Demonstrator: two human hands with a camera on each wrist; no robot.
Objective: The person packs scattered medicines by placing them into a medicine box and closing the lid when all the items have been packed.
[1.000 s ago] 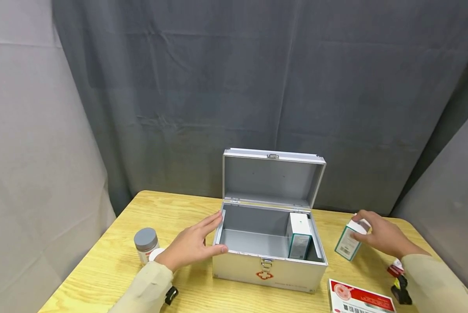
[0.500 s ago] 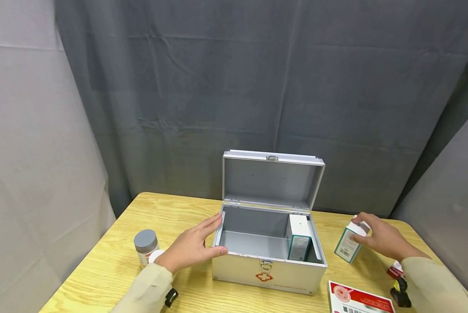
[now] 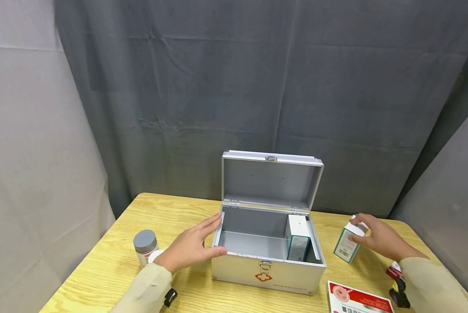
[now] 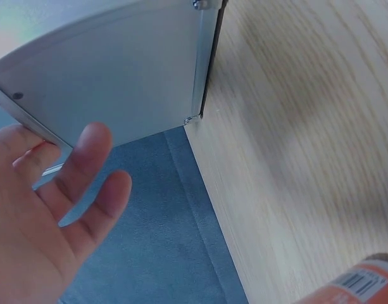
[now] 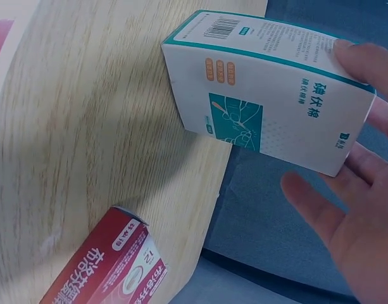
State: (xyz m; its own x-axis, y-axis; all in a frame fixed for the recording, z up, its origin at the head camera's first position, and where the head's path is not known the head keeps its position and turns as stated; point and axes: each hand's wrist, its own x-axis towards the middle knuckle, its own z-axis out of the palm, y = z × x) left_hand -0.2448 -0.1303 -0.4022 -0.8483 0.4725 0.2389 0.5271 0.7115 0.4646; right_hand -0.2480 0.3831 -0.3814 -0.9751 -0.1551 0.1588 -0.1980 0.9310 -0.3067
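My left hand (image 3: 188, 250) rests with extended fingers against the left rim of a silver first-aid case (image 3: 269, 274), whose lid stands raised. In the left wrist view its fingers lie at the case's edge. Inside the case, at the right end, stands a white-and-teal carton (image 3: 299, 237). To the right of the case, my right hand (image 3: 382, 237) pinches a matching iodine swab box (image 3: 347, 243) by its upper end, thumb on one side and fingers on the other. That box is tilted, its lower end close over the table. The right wrist view shows its printed front.
A white jar with a grey lid (image 3: 145, 243) stands left of my left hand, a white round cap (image 3: 155, 254) beside it. A red-and-white flat box (image 3: 359, 300) lies at front right. Near my right sleeve is a small red medicine box (image 5: 111, 259). Grey curtain (image 3: 198, 108) hangs behind the table (image 3: 187, 204).
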